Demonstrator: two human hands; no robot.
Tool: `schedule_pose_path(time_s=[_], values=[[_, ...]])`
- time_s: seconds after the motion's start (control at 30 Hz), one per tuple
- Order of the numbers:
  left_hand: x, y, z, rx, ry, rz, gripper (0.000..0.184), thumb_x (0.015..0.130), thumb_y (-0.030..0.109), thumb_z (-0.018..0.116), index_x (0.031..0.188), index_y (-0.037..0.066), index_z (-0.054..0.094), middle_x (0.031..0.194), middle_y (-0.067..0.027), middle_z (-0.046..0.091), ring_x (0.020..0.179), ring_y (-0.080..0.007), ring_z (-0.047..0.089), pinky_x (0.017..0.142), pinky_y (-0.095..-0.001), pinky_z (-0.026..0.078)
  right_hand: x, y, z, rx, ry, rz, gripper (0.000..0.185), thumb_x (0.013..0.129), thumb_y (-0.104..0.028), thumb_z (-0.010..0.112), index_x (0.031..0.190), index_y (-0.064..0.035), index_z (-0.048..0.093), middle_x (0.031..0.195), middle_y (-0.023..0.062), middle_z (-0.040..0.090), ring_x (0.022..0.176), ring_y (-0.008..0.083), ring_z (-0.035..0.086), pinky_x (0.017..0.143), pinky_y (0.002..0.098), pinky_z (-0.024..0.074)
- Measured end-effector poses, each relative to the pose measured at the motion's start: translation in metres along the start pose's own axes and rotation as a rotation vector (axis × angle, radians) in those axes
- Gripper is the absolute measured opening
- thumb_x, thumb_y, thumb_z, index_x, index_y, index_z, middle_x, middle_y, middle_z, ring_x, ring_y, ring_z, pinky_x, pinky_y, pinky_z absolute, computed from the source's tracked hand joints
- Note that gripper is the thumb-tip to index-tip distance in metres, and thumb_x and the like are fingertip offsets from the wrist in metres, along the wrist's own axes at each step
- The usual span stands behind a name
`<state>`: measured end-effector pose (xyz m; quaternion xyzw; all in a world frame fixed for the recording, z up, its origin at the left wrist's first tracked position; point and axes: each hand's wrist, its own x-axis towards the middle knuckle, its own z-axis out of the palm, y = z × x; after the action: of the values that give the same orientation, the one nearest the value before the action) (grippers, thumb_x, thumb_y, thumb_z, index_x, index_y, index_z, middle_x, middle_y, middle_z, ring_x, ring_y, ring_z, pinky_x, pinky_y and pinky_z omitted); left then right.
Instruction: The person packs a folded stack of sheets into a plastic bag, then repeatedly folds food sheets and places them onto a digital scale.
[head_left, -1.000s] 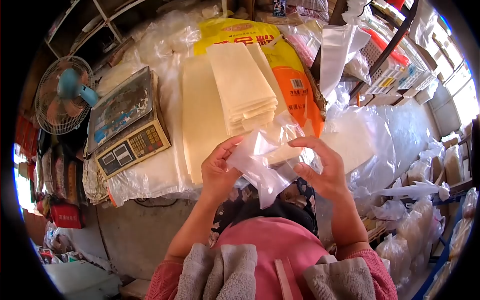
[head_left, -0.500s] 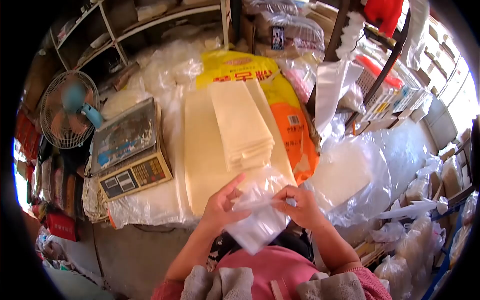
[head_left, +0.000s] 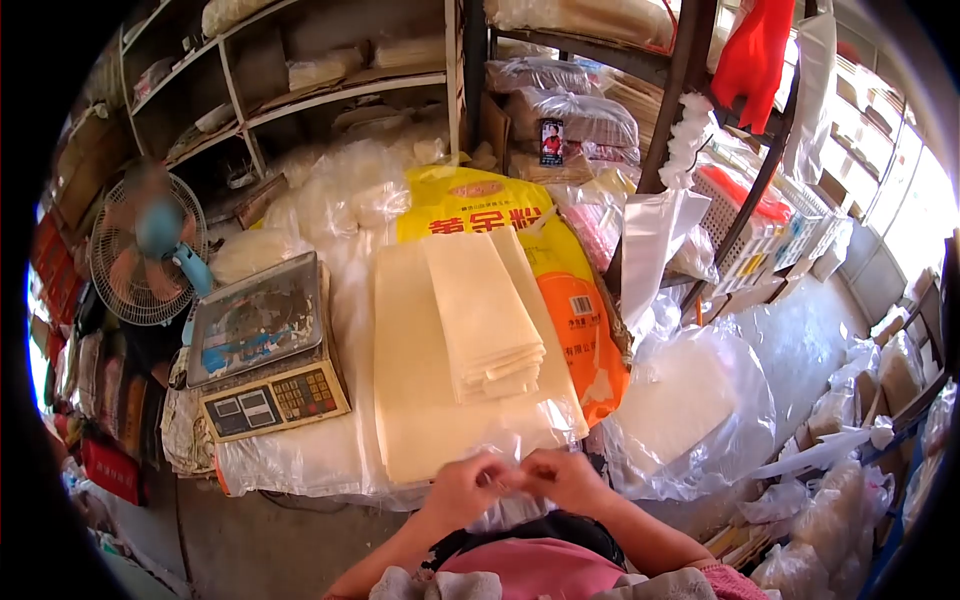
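Observation:
A clear plastic bag (head_left: 503, 513) is pinched between my two hands, close in front of my body. My left hand (head_left: 467, 490) has its fingers closed on the bag, and my right hand (head_left: 570, 484) grips it right beside the left. The fingertips nearly meet, so part of the bag is hidden. Just beyond the hands lies a large cream sheet stack (head_left: 405, 350). A narrower pile of cream strips (head_left: 480, 310), fanned at its near end, rests on top of it. Shiny clear film covers the near edge of the large stack.
A weighing scale (head_left: 262, 330) stands to the left, with a fan (head_left: 150, 250) behind it. Under the stacks lies a yellow and orange printed sack (head_left: 585, 335). A filled clear plastic bag (head_left: 690, 400) sits on the right. Shelves (head_left: 345, 88) line the back.
My hands have come together and the plastic bag, spread between them before, is now gathered and mostly hidden. The view has tilted up, showing more of the shelves.

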<state>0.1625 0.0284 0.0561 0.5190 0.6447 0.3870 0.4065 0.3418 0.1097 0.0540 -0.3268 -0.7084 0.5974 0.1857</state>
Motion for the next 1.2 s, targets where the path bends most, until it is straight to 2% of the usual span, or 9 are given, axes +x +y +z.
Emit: schedule_pose_path(time_s=[0.17, 0.33, 0.5, 0.6, 0.73, 0.83, 1.07, 1.13, 1.2], values=[[0.005, -0.020, 0.004, -0.481, -0.095, -0.036, 0.022, 0.093, 0.018, 0.059, 0.084, -0.002, 0.060, 0.078, -0.0084, 0.067, 0.071, -0.0172, 0.063, 0.070, -0.0312, 0.051, 0.006, 0.019, -0.012, -0.044, 0.048, -0.029, 0.022, 0.079, -0.012, 0.075, 0.074, -0.0018, 0.056, 0.070, 0.0023, 0.063, 0.064, 0.0079, 0.056, 0.056, 0.0248, 0.0451], [0.007, -0.045, -0.030, -1.742, -0.259, 0.175, 0.009, 0.092, 0.008, 0.050, 0.083, 0.007, 0.052, 0.071, -0.0069, 0.062, 0.070, -0.0186, 0.062, 0.070, -0.0408, 0.054, 0.009, 0.079, -0.078, 0.150, 0.437, 0.134, 0.015, 0.081, 0.004, 0.061, 0.076, -0.0034, 0.050, 0.075, 0.0050, 0.063, 0.061, 0.0140, 0.063, 0.054, 0.0263, 0.0532], [0.005, -0.035, -0.027, -1.191, 0.189, -0.021, 0.027, 0.076, -0.012, 0.057, 0.095, 0.008, 0.055, 0.070, 0.0008, 0.054, 0.056, -0.0115, 0.051, 0.052, -0.0267, 0.043, 0.004, 0.021, -0.069, 0.833, 0.464, 0.224, 0.042, 0.086, -0.004, 0.045, 0.128, 0.0030, 0.049, 0.076, 0.0065, 0.061, 0.071, 0.0167, 0.064, 0.061, 0.0301, 0.0537], [0.014, -0.019, -0.033, -1.057, 0.448, -0.216, 0.036, 0.072, -0.018, 0.055, 0.097, 0.008, 0.054, 0.063, 0.0053, 0.045, 0.043, -0.0068, 0.034, 0.043, -0.0222, 0.028, 0.003, 0.047, -0.091, 1.458, -0.018, 0.038, 0.043, 0.088, -0.009, 0.045, 0.131, -0.0011, 0.049, 0.075, 0.0035, 0.058, 0.059, 0.0136, 0.052, 0.052, 0.0271, 0.0451], [0.017, -0.016, -0.032, -0.970, 0.429, -0.105, 0.031, 0.079, -0.009, 0.058, 0.107, 0.004, 0.055, 0.064, 0.0063, 0.043, 0.047, -0.0036, 0.034, 0.042, -0.0203, 0.025, 0.009, -0.030, -0.083, 0.435, 0.699, -0.124, 0.043, 0.085, -0.009, 0.053, 0.127, 0.0024, 0.051, 0.078, 0.0018, 0.057, 0.067, 0.0103, 0.048, 0.060, 0.0236, 0.0399], [0.019, 0.004, -0.022, -0.907, 0.315, -0.065, 0.028, 0.084, -0.003, 0.059, 0.112, 0.003, 0.055, 0.062, 0.0078, 0.040, 0.046, -0.0017, 0.032, 0.041, -0.0193, 0.023, 0.005, -0.063, -0.059, -0.429, 0.786, -0.739, 0.019, 0.084, -0.005, 0.056, 0.101, 0.0000, 0.061, 0.086, 0.0078, 0.061, 0.082, 0.0156, 0.058, 0.074, 0.0280, 0.0461], [0.018, 0.019, -0.068, -0.919, 0.459, 0.150, 0.044, 0.087, 0.004, 0.056, 0.130, 0.003, 0.047, 0.071, 0.0007, 0.049, 0.057, -0.0049, 0.046, 0.048, -0.0182, 0.037, 0.047, 0.013, -0.030, -0.827, -1.093, 0.011, 0.061, 0.084, -0.050, 0.063, 0.117, 0.0009, 0.055, 0.103, 0.0259, 0.062, 0.094, 0.0389, 0.061, 0.084, 0.0435, 0.0460], [0.027, 0.009, -0.064, -0.426, 0.778, 0.457, 0.048, 0.087, 0.013, 0.061, 0.131, 0.003, 0.046, 0.090, -0.0075, 0.053, 0.079, -0.0140, 0.053, 0.075, -0.0289, 0.048, 0.044, 0.007, -0.043, -0.726, -0.876, -0.023, 0.061, 0.086, -0.053, 0.060, 0.104, 0.0059, 0.058, 0.095, 0.0265, 0.063, 0.090, 0.0390, 0.061, 0.077, 0.0432, 0.0467], [0.017, 0.039, -0.061, 0.054, 0.541, 0.728, 0.059, 0.088, 0.021, 0.063, 0.138, 0.004, 0.038, 0.115, -0.0104, 0.051, 0.104, -0.0229, 0.051, 0.096, -0.0377, 0.037, 0.047, -0.010, -0.048, -0.760, -0.830, -0.042, 0.062, 0.086, -0.054, 0.059, 0.100, 0.0060, 0.059, 0.090, 0.0237, 0.065, 0.081, 0.0370, 0.062, 0.073, 0.0422, 0.0478]])
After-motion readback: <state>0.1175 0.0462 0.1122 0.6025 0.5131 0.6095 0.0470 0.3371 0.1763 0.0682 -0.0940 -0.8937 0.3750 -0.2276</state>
